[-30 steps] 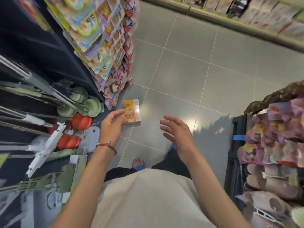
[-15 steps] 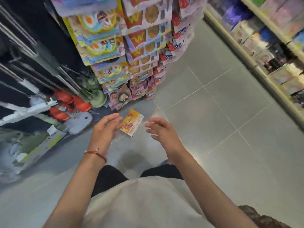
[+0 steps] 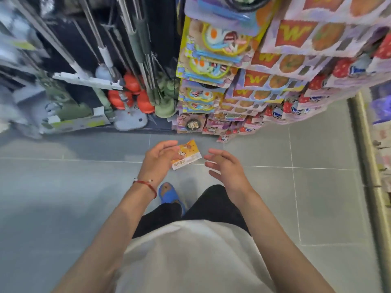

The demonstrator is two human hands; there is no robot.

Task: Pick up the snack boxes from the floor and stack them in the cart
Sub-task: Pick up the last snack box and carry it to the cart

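One orange-yellow snack box (image 3: pixel 187 155) with a cartoon figure lies flat on the grey tiled floor, just in front of the display rack. My left hand (image 3: pixel 157 158) reaches down with relaxed fingers and covers the box's left end; I cannot tell whether it touches the box. My right hand (image 3: pixel 225 167) is spread open just right of the box, with a gap between them. Neither hand holds anything. The cart is out of view.
A tall display rack (image 3: pixel 264 77) of colourful snack packs stands right behind the box. Mops and cleaning tools (image 3: pixel 127 96) fill the dark shelf to the left. A low shelf edge (image 3: pixel 364 144) runs along the right. My blue sandal (image 3: pixel 169 194) is below the hands.
The view has swung so the rack now faces me. Both hands have closed in on the box, the left one now overlapping its left end.
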